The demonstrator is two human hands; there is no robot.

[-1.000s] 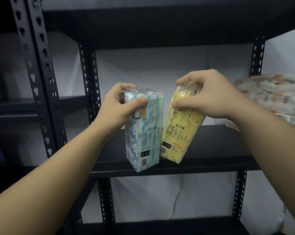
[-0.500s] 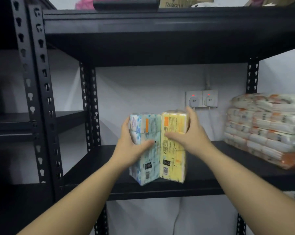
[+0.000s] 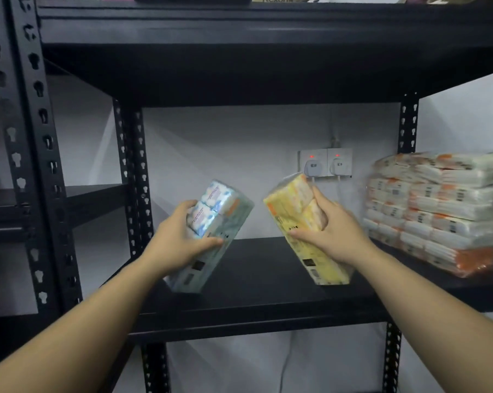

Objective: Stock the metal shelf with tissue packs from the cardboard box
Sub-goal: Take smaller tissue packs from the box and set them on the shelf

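My left hand (image 3: 180, 242) grips a blue tissue pack (image 3: 214, 228) that leans to the right, its lower end on the black metal shelf (image 3: 256, 282). My right hand (image 3: 329, 231) grips a yellow tissue pack (image 3: 293, 205) that leans to the left, its lower end also down at the shelf board. The two packs stand apart with a gap between them. A stack of orange-and-white tissue packs (image 3: 438, 208) fills the right end of the same shelf. The cardboard box is out of view.
A black upright post (image 3: 132, 177) stands just left of the blue pack, and another post (image 3: 407, 123) rises behind the stack. Two wall sockets with plugs (image 3: 324, 163) sit behind the shelf. The upper shelf board (image 3: 268, 52) hangs overhead. A second rack (image 3: 27, 165) stands at left.
The two packs, held upright and pressed side by side half a second ago, have been pulled apart; the blue one now tilts right and the yellow one tilts left.
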